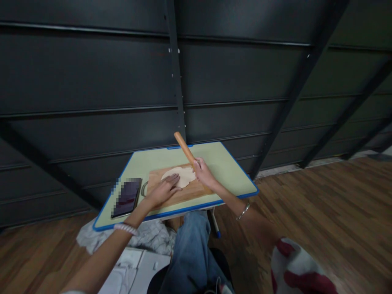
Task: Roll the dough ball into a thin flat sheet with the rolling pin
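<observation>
A flat, uneven sheet of pale dough lies on a wooden cutting board. My left hand rests on the dough's left part, fingers stretched out and flat. My right hand is wrapped round a wooden rolling pin near its middle. The pin slants from the far side of the table down to the board's right side, at the right edge of the dough. Part of the pin is hidden behind my right hand. I cannot tell whether the pin presses on the dough.
The board is on a small pale green table with a blue rim. A dark phone, partly pixelated, lies at the left beside the board's metal handle. Dark metal panels stand behind. Crumpled cloth and a white box are below left.
</observation>
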`<state>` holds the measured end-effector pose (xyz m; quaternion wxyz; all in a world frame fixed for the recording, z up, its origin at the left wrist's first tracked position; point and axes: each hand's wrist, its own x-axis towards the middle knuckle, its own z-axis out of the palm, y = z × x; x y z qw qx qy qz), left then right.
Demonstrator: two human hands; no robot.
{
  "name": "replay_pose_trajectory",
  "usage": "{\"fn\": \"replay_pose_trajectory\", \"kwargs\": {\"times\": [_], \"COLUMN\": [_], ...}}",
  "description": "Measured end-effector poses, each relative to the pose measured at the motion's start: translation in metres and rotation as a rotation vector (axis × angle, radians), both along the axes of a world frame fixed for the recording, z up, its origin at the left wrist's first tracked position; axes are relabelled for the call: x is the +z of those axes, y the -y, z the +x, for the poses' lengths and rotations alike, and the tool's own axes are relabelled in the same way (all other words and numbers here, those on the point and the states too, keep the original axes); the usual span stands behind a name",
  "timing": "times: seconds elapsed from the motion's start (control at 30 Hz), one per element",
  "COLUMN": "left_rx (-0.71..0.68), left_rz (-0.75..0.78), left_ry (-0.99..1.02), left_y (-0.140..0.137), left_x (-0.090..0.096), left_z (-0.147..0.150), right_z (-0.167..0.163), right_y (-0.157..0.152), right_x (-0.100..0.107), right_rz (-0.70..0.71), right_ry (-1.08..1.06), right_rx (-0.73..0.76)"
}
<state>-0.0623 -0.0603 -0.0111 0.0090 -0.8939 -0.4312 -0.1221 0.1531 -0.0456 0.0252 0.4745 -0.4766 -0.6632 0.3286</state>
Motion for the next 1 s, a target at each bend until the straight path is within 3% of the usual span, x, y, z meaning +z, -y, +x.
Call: {"fn": "replay_pose_trajectory", "kwargs": {"times": [0.13, 0.27, 0.53, 0.73, 0.87, 1.0], "left_rx": [-0.036, -0.026, -0.186, -0.001, 0.145, 0.132], "left_rz": [0.043, 0.046, 0.043, -0.056, -0.101, -0.177], "left_ry": [-0.142, -0.235, -0.101, 0.204, 0.438, 0.660], "left_y": [-0.003, -0.005, -0.026, -0.031, -0.038, -0.047], "left_x": [0.011, 0.024, 0.012, 0.009, 0.036, 0.076], "left_z": [0.004, 0.007, -0.016, -0.006, 0.010, 0.018], "right_z": [0.004, 0.006, 0.014, 0.012, 0.013, 0.015], "right_y": [0.000, 0.001, -0.001, -0.001, -0.001, -0.003], "right_x": [-0.017, -0.029, -0.034, -0.033, -0.033, -0.033], "right_rz": [-0.104, -0.214, -0.353, -0.405, -0.420, -0.419], "right_ry": [-0.462, -0.711, -0.861, -0.826, -0.893, -0.941], "right_rx": [0.084, 0.119, 0.139, 0.133, 0.118, 0.103]}}
